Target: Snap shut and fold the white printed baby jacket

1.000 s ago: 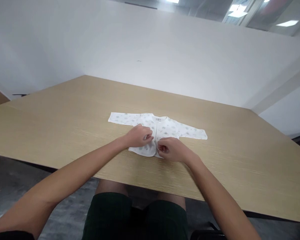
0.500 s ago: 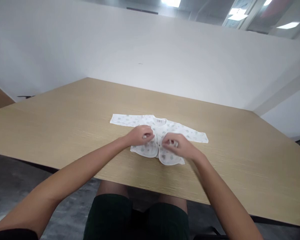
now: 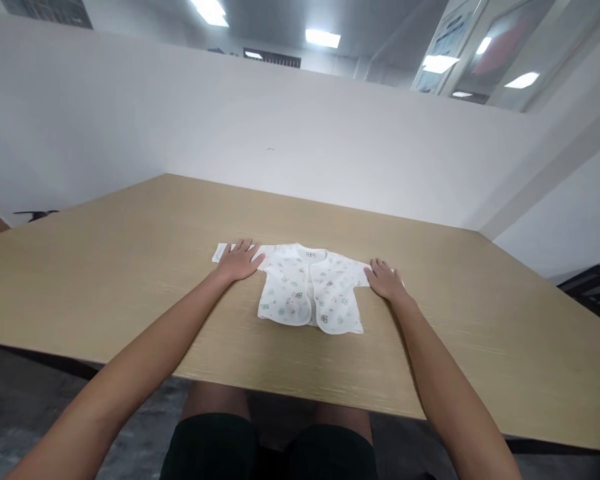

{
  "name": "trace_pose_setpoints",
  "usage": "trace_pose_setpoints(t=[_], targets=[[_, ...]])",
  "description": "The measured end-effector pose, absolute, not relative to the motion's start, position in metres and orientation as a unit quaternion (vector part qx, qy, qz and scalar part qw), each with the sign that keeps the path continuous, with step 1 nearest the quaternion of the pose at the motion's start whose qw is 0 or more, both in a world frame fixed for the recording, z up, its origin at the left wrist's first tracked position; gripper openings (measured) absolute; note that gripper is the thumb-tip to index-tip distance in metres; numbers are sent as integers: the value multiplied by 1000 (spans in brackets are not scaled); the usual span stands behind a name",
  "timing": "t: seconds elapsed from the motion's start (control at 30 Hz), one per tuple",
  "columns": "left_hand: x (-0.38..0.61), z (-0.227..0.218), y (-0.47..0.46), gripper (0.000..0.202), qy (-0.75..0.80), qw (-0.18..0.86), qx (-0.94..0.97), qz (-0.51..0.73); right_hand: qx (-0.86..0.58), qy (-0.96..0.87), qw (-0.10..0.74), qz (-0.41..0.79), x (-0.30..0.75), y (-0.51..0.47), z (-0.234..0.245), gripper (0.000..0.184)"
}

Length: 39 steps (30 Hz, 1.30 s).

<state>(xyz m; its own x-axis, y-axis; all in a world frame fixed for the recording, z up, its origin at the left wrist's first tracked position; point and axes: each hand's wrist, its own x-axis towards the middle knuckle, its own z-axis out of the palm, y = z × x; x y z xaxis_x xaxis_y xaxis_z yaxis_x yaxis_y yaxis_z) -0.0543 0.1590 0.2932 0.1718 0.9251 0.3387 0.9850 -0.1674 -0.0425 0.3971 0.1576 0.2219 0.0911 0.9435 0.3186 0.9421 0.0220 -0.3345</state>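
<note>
The left hand (image 3: 239, 261) lies flat and open, palm down, fingers spread and pointing away from the body, pressed onto the left sleeve of a small white baby shirt printed with tiny green and grey motifs (image 3: 307, 297). Its forearm runs up from the lower left corner of the view, bare, nearly straight at the wrist, crossing the near edge of the light tan wood-grain surface (image 3: 130, 267). The right hand (image 3: 385, 279) mirrors it: open, palm down, fingers loosely spread and pointing forward and a little inward, covering the right sleeve so that only a sliver of white cloth shows beside the fingers. Its forearm rises from the lower right, also bare, and angles inward toward the garment. Neither hand grips anything; both simply rest on the cloth. Nearest the camera, between the two arms and below the surface's edge, are the person's knees in dark shorts (image 3: 270, 450). The baby shirt lies flat in the middle of the surface, front side up, its two front panels meeting along a centre opening, rounded hems toward the person, the neckline with a small label pointing away. The left sleeve's cuff sticks out past the left hand's fingers. Beyond the surface stands a plain white partition wall (image 3: 290, 133).
</note>
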Motion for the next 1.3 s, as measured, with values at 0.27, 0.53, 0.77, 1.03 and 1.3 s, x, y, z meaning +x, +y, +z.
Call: trace_pose_setpoints(t=[0.27, 0.53, 0.77, 1.03, 1.3], targets=[[-32, 289, 150, 76, -585, 115, -786, -165, -613, -670, 417, -33, 380, 145, 225, 74], [-21, 277, 141, 85, -612, 96, -779, -96, -569, -737, 365, -5, 339, 131, 225, 47], [-40, 290, 146, 82, -607, 59, -787, -93, -643, -707, 294, 22, 370, 140, 220, 64], [-58, 293, 157, 77, -623, 128, -756, -155, -642, -680, 355, -5, 382, 139, 221, 54], [-17, 289, 122, 70, -421, 76, -879, -212, -388, -781, 483, 76, 321, 100, 238, 27]])
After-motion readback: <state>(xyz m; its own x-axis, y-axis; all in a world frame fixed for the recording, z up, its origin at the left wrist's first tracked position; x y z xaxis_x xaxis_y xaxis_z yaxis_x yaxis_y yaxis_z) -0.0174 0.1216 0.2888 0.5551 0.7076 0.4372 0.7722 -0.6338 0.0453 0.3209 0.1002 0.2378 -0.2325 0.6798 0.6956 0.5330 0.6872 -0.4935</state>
